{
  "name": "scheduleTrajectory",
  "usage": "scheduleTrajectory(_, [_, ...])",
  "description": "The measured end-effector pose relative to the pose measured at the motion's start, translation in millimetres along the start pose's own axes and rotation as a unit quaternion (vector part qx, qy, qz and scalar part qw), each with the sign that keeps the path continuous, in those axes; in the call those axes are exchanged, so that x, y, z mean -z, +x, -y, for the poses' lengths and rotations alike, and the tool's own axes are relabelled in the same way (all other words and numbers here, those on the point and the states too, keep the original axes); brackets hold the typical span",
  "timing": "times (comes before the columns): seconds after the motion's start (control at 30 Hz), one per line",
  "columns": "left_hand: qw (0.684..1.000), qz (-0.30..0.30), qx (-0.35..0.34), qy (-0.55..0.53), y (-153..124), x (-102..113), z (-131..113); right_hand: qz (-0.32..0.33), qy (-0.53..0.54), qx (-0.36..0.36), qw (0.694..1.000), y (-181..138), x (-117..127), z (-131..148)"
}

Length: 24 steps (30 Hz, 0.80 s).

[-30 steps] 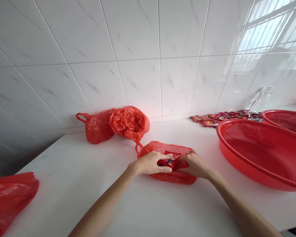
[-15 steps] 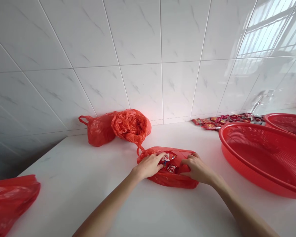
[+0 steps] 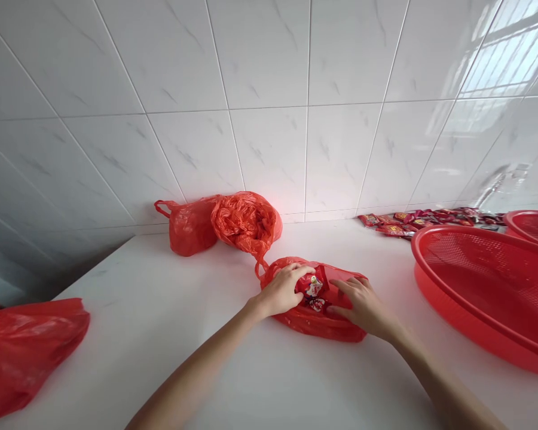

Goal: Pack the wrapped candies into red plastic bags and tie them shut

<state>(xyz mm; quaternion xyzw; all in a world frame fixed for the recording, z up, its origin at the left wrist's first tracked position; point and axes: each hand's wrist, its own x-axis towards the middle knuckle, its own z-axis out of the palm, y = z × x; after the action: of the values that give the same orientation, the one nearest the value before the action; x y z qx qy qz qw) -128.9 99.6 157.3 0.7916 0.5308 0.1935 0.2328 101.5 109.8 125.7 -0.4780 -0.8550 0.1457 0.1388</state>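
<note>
A red plastic bag point(image 3: 323, 328) lies with its mouth spread on the white counter, and both hands reach into it. My left hand point(image 3: 280, 292) has thumb and fingers closed on the left edge of a small red snack packet point(image 3: 314, 284) with white print. Below that packet sits another dark red packet point(image 3: 318, 305), partly covered. My right hand point(image 3: 363, 303) is at the bag's right side, thumb and fingers apart, with nothing seen between them; its fingertips are close to the packets. The bottom of the bag is mostly hidden.
Bunched red bags point(image 3: 246, 222) stand against the tiled wall. Another red bag point(image 3: 31, 352) lies at the left edge. On the right are a large red mesh basket point(image 3: 475, 310), a second basket point(image 3: 531, 224) and a spread of small red packets point(image 3: 424, 220) along the wall.
The view has shifted, so things appear a little further right. The upper packet now shows a larger red face by my left hand. My right fingers have straightened and spread.
</note>
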Motion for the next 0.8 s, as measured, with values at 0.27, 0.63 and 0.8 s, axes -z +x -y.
scheduleTrajectory(0.27, [0.974,-0.046,-0.034,-0.218,0,7,-4,-0.122,0.299,-0.012,0.946,2,-1,11])
scheduleTrajectory(0.63, [0.891,-0.014,0.013,-0.453,4,4,-13,-0.127,0.599,-0.1,0.784,-3,9,27])
scheduleTrajectory(0.8, [0.908,0.028,0.045,-0.416,3,5,-6,-0.154,0.65,-0.139,0.731,-1,11,19])
